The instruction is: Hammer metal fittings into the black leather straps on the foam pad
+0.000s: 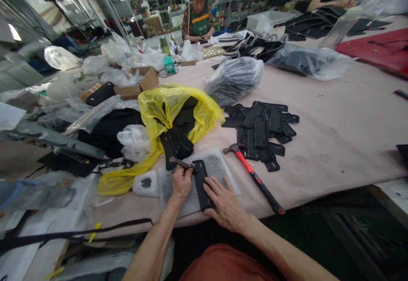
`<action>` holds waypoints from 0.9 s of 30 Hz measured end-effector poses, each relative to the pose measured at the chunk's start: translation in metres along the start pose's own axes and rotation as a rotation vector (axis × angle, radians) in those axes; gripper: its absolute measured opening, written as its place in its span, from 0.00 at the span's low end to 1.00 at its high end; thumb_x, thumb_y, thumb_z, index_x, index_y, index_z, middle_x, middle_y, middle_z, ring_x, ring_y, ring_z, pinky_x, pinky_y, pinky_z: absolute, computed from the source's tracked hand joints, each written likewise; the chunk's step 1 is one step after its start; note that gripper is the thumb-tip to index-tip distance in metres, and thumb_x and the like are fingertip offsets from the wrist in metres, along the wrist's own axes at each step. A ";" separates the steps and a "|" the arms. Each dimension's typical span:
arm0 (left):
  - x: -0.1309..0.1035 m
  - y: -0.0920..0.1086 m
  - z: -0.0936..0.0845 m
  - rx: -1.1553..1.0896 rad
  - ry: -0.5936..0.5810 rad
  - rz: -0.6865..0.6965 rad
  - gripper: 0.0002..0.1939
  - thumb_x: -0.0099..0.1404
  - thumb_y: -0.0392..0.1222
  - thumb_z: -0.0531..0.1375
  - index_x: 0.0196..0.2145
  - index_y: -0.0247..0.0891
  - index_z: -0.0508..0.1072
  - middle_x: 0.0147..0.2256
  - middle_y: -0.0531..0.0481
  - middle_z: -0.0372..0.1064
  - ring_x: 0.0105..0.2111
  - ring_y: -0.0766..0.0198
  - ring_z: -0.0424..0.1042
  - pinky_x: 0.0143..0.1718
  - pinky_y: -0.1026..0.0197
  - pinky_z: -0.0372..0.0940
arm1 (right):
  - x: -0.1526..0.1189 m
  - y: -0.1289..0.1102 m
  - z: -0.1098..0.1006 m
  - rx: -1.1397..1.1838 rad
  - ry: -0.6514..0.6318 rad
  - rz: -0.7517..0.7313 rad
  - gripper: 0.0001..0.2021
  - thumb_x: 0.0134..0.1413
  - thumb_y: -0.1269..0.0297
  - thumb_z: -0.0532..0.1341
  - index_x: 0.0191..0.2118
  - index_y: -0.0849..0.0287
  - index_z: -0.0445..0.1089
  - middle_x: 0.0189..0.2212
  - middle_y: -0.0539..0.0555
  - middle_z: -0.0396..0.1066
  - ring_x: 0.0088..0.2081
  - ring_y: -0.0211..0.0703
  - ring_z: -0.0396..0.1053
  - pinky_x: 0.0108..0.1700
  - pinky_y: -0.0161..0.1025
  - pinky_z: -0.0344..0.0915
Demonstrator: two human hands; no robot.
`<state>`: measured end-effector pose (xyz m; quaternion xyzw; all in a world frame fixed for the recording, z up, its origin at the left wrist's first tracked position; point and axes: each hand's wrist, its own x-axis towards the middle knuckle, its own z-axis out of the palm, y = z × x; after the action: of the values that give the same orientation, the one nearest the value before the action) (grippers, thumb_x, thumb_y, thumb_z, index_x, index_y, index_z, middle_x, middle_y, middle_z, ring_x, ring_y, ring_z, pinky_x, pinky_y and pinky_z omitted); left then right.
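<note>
A black flat leather-like piece (201, 182) lies lengthwise on a white, pitted cutting slab (219, 166) at the table's near edge. My left hand (180, 183) grips a slim metal punch tool (181, 163), its tip resting at the piece's far end. My right hand (225, 202) lies flat with fingers spread, pressing the piece's near right side. A red-and-black handled hammer (255, 178) lies just right of the slab.
A pile of similar black pieces (261, 132) sits beyond the hammer. A yellow plastic bag (168, 115) holding more black pieces lies behind the slab. Clear bags, cardboard boxes (140, 84) and clutter fill the left. Other people work at the far end.
</note>
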<state>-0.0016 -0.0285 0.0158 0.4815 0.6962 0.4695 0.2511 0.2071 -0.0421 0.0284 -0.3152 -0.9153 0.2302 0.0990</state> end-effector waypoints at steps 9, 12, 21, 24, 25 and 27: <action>-0.003 -0.002 0.001 0.003 -0.020 0.028 0.10 0.64 0.39 0.56 0.39 0.38 0.76 0.38 0.47 0.77 0.40 0.59 0.75 0.44 0.57 0.69 | 0.023 0.011 -0.012 0.019 -0.075 -0.021 0.42 0.48 0.50 0.65 0.66 0.60 0.52 0.67 0.63 0.48 0.68 0.61 0.40 0.65 0.65 0.27; -0.003 -0.003 0.002 -0.002 -0.021 0.035 0.10 0.64 0.39 0.55 0.39 0.38 0.76 0.39 0.47 0.76 0.41 0.59 0.75 0.45 0.57 0.68 | 0.032 0.018 -0.013 0.010 -0.081 -0.031 0.40 0.52 0.50 0.62 0.67 0.59 0.51 0.67 0.62 0.47 0.68 0.59 0.39 0.65 0.64 0.27; -0.007 0.002 0.001 -0.023 -0.044 0.045 0.10 0.64 0.39 0.55 0.39 0.38 0.76 0.39 0.46 0.76 0.41 0.58 0.75 0.45 0.56 0.69 | 0.066 0.044 -0.023 0.009 -0.092 -0.060 0.39 0.52 0.52 0.63 0.67 0.57 0.51 0.67 0.61 0.47 0.68 0.57 0.42 0.65 0.62 0.33; -0.009 0.005 0.000 -0.028 -0.050 0.051 0.10 0.64 0.39 0.55 0.39 0.38 0.76 0.39 0.46 0.76 0.41 0.58 0.75 0.46 0.56 0.69 | 0.059 0.042 -0.021 0.035 -0.079 -0.070 0.39 0.52 0.53 0.62 0.67 0.58 0.49 0.68 0.61 0.47 0.68 0.56 0.41 0.66 0.61 0.32; -0.009 0.005 0.000 -0.028 -0.052 0.052 0.10 0.64 0.39 0.55 0.39 0.38 0.76 0.39 0.46 0.76 0.41 0.58 0.75 0.46 0.56 0.69 | 0.056 0.040 -0.020 0.042 -0.076 -0.071 0.40 0.52 0.54 0.62 0.68 0.58 0.49 0.68 0.61 0.46 0.68 0.56 0.40 0.66 0.61 0.31; -0.010 0.005 0.001 -0.028 -0.053 0.050 0.10 0.64 0.39 0.55 0.39 0.38 0.76 0.38 0.47 0.77 0.40 0.58 0.75 0.45 0.56 0.69 | 0.052 0.037 -0.020 0.049 -0.074 -0.068 0.39 0.53 0.55 0.61 0.68 0.60 0.48 0.68 0.61 0.46 0.68 0.55 0.40 0.66 0.60 0.30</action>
<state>0.0056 -0.0364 0.0189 0.5075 0.6703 0.4725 0.2644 0.1928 0.0231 0.0294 -0.2728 -0.9227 0.2604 0.0803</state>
